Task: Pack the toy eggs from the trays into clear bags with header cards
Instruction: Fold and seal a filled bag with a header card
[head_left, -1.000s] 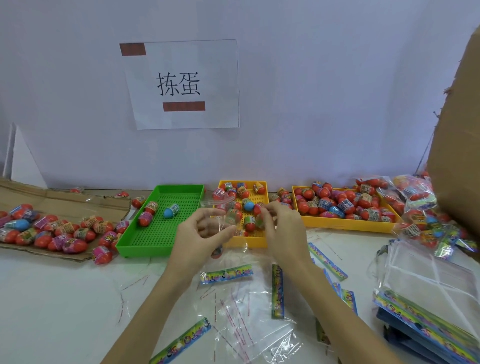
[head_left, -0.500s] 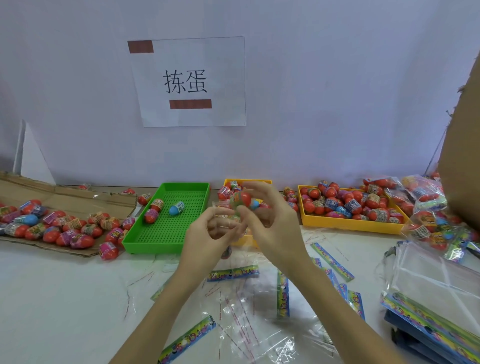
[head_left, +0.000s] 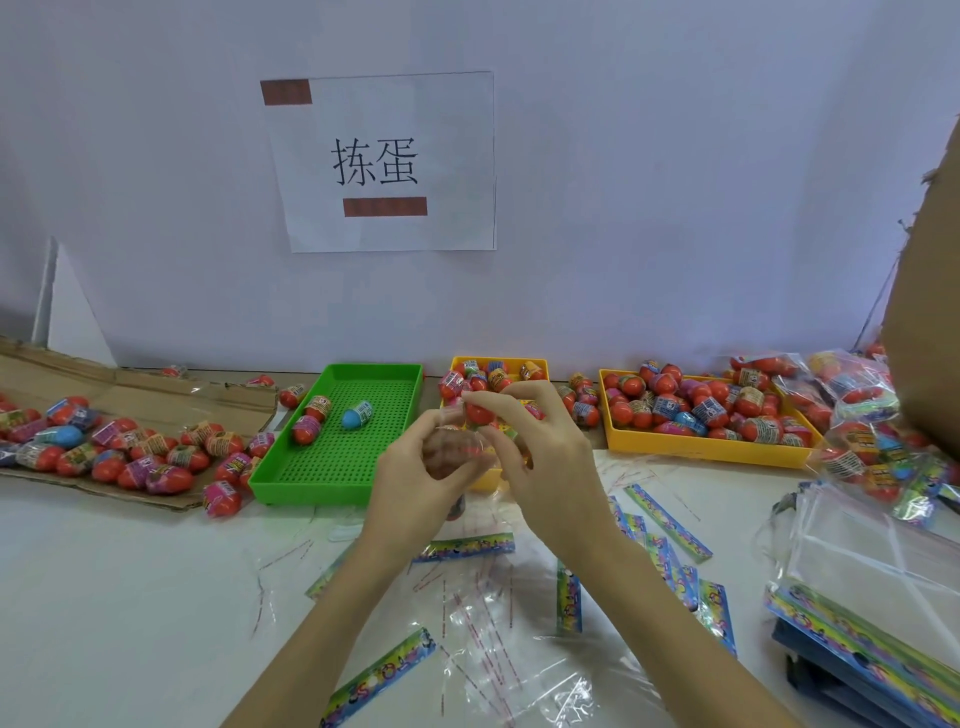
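My left hand (head_left: 423, 470) holds a clear bag (head_left: 457, 441) up in front of the middle yellow tray (head_left: 485, 480). My right hand (head_left: 540, 457) pinches a red toy egg (head_left: 478, 413) at the bag's mouth. The green tray (head_left: 343, 467) on the left holds three eggs, one of them blue (head_left: 357, 414). The right yellow tray (head_left: 696, 447) is piled with red eggs. What the bag holds is blurred by the plastic.
Loose eggs lie on flattened cardboard (head_left: 145, 400) at the left. Empty clear bags with coloured header cards (head_left: 569, 597) are strewn on the white table near me. A stack of bags (head_left: 872, 587) sits at the right, filled bags (head_left: 872, 431) behind it, a cardboard box (head_left: 930, 312) beyond.
My right hand has left the yellow tray with a red egg and brought it to the bag in my left hand. Both hands rose slightly.
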